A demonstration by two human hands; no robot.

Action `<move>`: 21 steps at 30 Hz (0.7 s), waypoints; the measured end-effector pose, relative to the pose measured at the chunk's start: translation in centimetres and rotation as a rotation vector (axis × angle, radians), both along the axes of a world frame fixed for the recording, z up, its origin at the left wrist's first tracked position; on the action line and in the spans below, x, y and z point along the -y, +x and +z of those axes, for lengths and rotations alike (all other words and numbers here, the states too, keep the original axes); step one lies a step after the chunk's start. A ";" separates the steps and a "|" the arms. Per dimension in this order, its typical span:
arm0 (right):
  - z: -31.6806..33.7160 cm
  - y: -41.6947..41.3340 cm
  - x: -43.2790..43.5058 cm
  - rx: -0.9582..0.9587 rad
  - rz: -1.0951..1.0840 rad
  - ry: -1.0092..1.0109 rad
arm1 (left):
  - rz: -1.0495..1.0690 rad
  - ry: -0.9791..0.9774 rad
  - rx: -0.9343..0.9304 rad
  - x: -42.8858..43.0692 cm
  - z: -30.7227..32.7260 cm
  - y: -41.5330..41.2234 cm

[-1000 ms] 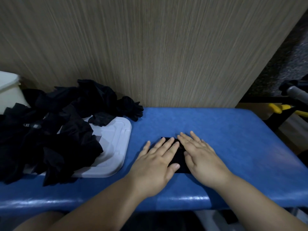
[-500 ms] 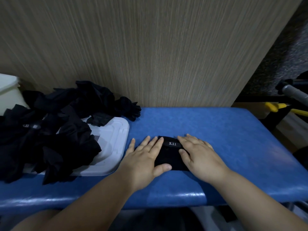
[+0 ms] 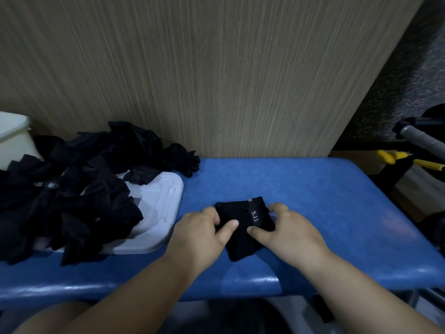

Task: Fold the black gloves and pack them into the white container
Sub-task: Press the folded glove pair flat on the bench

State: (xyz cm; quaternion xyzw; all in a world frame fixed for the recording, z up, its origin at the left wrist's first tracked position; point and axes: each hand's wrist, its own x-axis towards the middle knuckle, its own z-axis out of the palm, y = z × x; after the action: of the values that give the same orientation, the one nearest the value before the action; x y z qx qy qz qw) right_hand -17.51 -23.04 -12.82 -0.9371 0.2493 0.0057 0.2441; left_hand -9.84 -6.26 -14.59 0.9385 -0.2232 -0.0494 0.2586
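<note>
Wood-grain wall, blue bench (dim)

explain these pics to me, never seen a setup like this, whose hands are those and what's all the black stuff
There is no machine here. A person wears a camera on the head that looks forward and down, so you see their own two bare hands. All the pictures come from that one camera.

The left hand and the right hand each pinch one side of a folded black glove, which has a small 5.11 label. The glove is on a blue padded bench.

To the left, a pile of loose black gloves lies over a flat white lid. At the far left edge stands the white container meant for the folded gloves. Behind everything is a wood-grain wall.
</note>
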 end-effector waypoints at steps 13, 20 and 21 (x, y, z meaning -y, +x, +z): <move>-0.3 0.0 1.6 0.240 -0.141 0.405 | 0.182 -0.764 -0.533 4.2 1.4 -0.2; 1.3 -0.1 4.8 0.414 -0.251 1.392 | 0.149 -0.945 -0.673 9.4 2.8 0.4; 1.4 -0.1 5.3 0.430 -0.262 1.440 | 0.147 -0.951 -0.688 10.2 2.9 0.5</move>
State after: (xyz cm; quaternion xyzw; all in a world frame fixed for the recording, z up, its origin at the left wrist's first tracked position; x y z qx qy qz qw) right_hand -17.64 -28.37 -11.45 -0.4896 0.2403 -0.0446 0.8370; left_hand -9.30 -16.44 -11.68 0.6627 -0.0585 -0.2272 0.7112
